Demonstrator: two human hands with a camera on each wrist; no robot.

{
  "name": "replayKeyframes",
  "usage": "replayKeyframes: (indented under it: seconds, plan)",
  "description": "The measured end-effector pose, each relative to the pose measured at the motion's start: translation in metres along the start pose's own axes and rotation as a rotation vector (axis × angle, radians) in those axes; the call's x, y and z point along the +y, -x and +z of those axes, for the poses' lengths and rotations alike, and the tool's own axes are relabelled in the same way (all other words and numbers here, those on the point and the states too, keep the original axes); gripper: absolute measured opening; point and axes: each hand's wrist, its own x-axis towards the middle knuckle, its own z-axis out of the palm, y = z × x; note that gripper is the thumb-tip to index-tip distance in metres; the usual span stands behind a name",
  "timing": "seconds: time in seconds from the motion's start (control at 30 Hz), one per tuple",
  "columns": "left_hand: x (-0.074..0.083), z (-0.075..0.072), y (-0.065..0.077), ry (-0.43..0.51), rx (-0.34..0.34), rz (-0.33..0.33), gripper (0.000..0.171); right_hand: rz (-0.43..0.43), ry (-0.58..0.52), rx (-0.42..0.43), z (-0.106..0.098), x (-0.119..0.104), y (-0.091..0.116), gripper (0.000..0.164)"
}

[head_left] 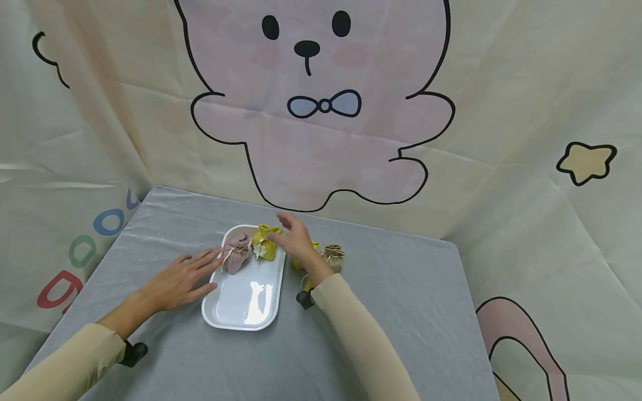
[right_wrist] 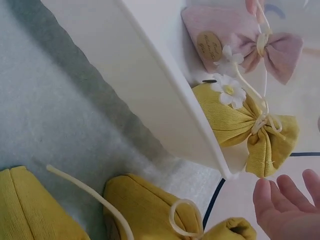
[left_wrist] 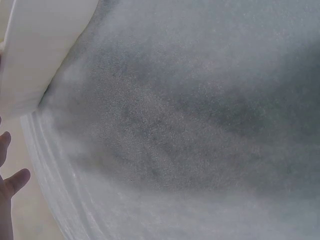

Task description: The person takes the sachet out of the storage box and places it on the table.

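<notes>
A white tray [head_left: 236, 312] lies on the grey cloth, holding a pink drawstring pouch [head_left: 237, 257] and a yellow drawstring pouch [head_left: 266, 249] at its far end. My left hand [head_left: 183, 281] reaches the tray's left rim with fingers extended, the fingertips close by the pink pouch. Over the tray's far right corner, my right hand [head_left: 297, 240] is just beside the yellow pouch, its fingers loosely bent and nothing gripped. In the right wrist view, a white flower [right_wrist: 229, 91] and a cream cord decorate that yellow pouch. The left wrist view catches only a few fingertips [left_wrist: 19, 181] and the tray's side.
Right of the tray stand an olive-brown pouch [head_left: 334, 257] and more yellow pouches [right_wrist: 150, 202], partly hidden by the right arm. A cloth backdrop [head_left: 501, 100] with a cartoon bear rises behind the table's far edge.
</notes>
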Motion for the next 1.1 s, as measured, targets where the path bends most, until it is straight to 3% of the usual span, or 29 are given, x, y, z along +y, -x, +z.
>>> replayKeyframes:
  seconds: [0.2,0.6,1.1]
  plan:
    - [-0.001,0.001,0.000,-0.003,0.009,0.008,0.066,0.039,-0.017,-0.012,0.003,0.003,-0.002,0.056]
    - [0.000,-0.001,0.001,0.000,0.020,0.016,0.065,0.008,-0.065,-0.032,0.010,0.007,-0.005,0.052]
    - [0.000,0.001,0.001,0.005,0.030,0.019,0.065,-0.018,0.034,-0.034,0.017,0.008,-0.009,0.041]
